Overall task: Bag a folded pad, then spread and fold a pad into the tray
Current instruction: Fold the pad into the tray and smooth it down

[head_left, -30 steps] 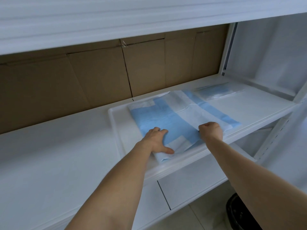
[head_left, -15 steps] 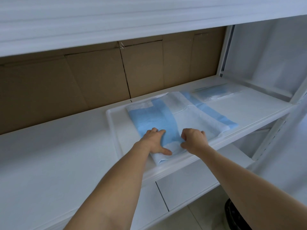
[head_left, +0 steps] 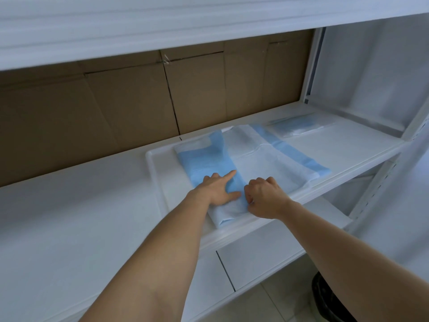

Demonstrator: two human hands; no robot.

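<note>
A blue and white pad (head_left: 260,163) lies half folded in the white tray (head_left: 154,169) on the shelf, its right part hanging over the tray's right rim. My left hand (head_left: 218,188) presses flat on the folded blue part near the front, forefinger stretched along the crease. My right hand (head_left: 263,197) is beside it with fingers curled, pinching the pad's near edge. A bagged folded pad (head_left: 296,126) rests on the shelf behind and to the right of the tray.
The white shelf (head_left: 69,217) runs wide to the left. Brown cardboard (head_left: 116,105) backs it. Another shelf hangs low overhead (head_left: 162,22). A white upright post (head_left: 383,182) stands at the right, and a dark round object (head_left: 329,300) sits on the floor below.
My right hand has slid left along the pad's near edge until it sits next to my left hand. The right flap now lies white side up and flatter. My left forefinger has stretched out.
</note>
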